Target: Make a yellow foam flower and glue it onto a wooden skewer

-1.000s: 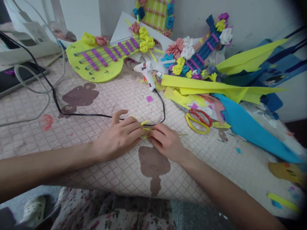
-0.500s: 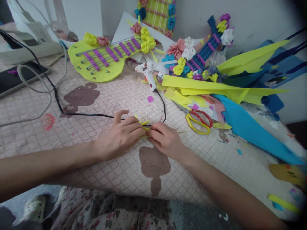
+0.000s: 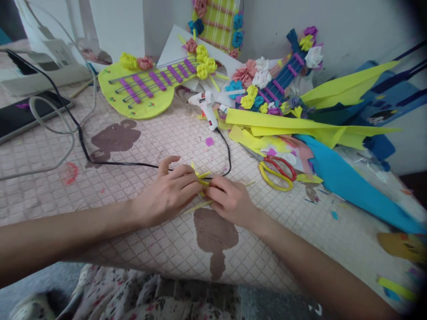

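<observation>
My left hand (image 3: 173, 189) and my right hand (image 3: 230, 200) meet low over the table, fingertips almost touching. Between them is a narrow piece of yellow paper (image 3: 203, 175), pinched by the left fingers while the left index finger sticks up. The closed right fingers grip a thin pale stick (image 3: 197, 207), which pokes out on both sides of that hand. Fingers hide where paper and stick meet. Just behind the hands runs the black cord of a white glue gun (image 3: 207, 111).
Red-and-yellow scissors (image 3: 276, 172) lie to the right, beside yellow paper sheets (image 3: 287, 122) and a blue sheet (image 3: 350, 182). A yellow paper guitar (image 3: 140, 95) and a blue one (image 3: 283, 78) with paper flowers are at the back. A power strip (image 3: 50, 75) and dark tablet-like device (image 3: 30, 113) are left.
The stick has swung to a steeper slant and now shows below the fingers on the left. The yellow paper has shifted slightly between the fingertips. Both hands stay in nearly the same place.
</observation>
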Tool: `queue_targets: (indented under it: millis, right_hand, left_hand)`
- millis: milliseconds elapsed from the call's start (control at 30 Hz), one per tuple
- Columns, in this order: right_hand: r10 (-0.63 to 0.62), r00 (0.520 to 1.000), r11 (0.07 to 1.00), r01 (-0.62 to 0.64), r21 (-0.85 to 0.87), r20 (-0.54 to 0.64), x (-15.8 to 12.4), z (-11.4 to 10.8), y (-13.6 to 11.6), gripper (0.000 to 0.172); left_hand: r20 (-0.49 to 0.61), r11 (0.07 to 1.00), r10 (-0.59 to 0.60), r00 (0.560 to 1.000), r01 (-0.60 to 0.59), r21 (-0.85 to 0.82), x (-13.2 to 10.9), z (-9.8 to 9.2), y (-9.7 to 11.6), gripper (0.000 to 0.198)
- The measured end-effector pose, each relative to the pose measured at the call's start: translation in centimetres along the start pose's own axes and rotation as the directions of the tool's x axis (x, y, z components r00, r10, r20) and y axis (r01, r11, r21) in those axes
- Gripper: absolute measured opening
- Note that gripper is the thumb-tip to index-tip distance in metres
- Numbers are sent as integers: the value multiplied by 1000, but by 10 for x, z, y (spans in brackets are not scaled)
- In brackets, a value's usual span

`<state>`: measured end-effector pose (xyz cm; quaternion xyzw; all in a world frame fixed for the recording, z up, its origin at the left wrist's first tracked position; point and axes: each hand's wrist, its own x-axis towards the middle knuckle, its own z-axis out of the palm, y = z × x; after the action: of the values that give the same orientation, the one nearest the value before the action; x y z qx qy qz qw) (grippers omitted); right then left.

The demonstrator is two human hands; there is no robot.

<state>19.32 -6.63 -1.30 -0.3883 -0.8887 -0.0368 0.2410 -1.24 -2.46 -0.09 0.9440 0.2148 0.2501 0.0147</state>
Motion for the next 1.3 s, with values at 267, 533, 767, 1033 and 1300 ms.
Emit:
queue_targets:
  millis: [267,533,767,1033,1300]
  right_hand:
    - [217,976,970,-217,105,16,-16,-11,-17,12]
    - [308,950,933,-312,178,52,-14,-13,-13,12]
    - [267,962,955,-273,115,62,-15,-12,-15,12]
    - [225,973,974,-226,19,46,-14,-12,-18,13]
    - [270,960,960,-275,60,75,-13,-19,-20,20]
  left_hand:
    - [-23,994,89,996,-91,-61,13,3,1,8]
    - [-14,986,148,989,-148,-73,18,8,-6,9]
    - [0,984,179,984,-179,-5,13,8,-6,19]
    - [-2,989,150,989,-150,3,9,6,-5,19]
    - [-17,991,111,994,-111,-69,10,4,-6,15]
